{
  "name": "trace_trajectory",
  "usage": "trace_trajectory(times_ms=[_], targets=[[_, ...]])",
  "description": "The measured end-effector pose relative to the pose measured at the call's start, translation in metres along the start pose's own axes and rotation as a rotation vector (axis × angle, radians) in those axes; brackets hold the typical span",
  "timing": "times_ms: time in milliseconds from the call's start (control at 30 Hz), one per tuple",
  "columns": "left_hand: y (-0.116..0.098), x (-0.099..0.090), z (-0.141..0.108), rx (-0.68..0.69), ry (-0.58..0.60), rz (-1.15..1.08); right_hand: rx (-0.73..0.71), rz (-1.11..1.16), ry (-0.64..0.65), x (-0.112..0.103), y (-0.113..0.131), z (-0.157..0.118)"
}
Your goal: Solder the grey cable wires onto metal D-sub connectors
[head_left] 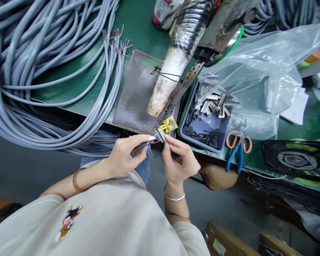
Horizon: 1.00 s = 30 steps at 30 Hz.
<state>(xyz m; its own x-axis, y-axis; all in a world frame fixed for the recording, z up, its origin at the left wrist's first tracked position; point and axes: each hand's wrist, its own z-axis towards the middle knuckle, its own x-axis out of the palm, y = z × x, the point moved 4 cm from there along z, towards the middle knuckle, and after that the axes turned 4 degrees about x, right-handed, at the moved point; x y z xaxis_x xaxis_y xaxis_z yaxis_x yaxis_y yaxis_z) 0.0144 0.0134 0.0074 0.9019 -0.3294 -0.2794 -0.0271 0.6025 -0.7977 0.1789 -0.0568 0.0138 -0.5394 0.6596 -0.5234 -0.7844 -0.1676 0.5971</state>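
My left hand (124, 154) pinches the end of a grey cable (140, 146), whose thin coloured wires (156, 139) fan out toward a metal multi-pin connector (161, 134). My right hand (180, 161) is closed, thumb and forefinger gripping the connector's lower right end. A thin silvery wire (171, 122) rises from beside those fingertips; whether they hold it too, I cannot tell. Just above the connector is a soldering iron (188, 80) pointing down, its tip near a yellow piece (171, 123) at the edge of a dark board (138, 89).
Coils of grey cable (50, 46) cover the left side. A white wrapped tube (164, 87) slants over the board. To the right, a blue bin (181, 131) holds loose connectors and small black parts, partly under a plastic bag (258, 78). Blue-handled pliers (240, 156) and orange-handled scissors (231, 138) overhang the edge.
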Motion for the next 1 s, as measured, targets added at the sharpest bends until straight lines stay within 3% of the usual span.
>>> trace_trajectory(times_ms=[200,333,533,667,800,900,1000], targets=[[-0.005,0.001,0.002,-0.004,0.029,-0.058,-0.104,-0.038,-0.042,-0.002,0.004,-0.003],[-0.002,0.004,0.007,-0.014,-0.042,-0.060,-0.151,-0.077,-0.040,0.003,0.008,-0.004],[0.004,0.005,0.016,0.053,-0.067,0.052,-0.006,0.016,0.054,-0.002,0.002,0.004],[0.003,0.005,0.015,0.106,-0.036,0.098,-0.128,-0.147,0.121,-0.013,0.005,0.012],[0.000,0.006,0.012,0.112,-0.031,0.114,-0.255,-0.237,0.244,-0.010,0.006,0.016],[0.000,0.005,0.013,0.059,-0.033,0.053,-0.324,-0.235,0.257,-0.005,0.006,0.016],[0.005,0.004,0.013,-0.108,-0.016,-0.085,-0.349,-0.243,0.267,-0.002,0.009,0.017]])
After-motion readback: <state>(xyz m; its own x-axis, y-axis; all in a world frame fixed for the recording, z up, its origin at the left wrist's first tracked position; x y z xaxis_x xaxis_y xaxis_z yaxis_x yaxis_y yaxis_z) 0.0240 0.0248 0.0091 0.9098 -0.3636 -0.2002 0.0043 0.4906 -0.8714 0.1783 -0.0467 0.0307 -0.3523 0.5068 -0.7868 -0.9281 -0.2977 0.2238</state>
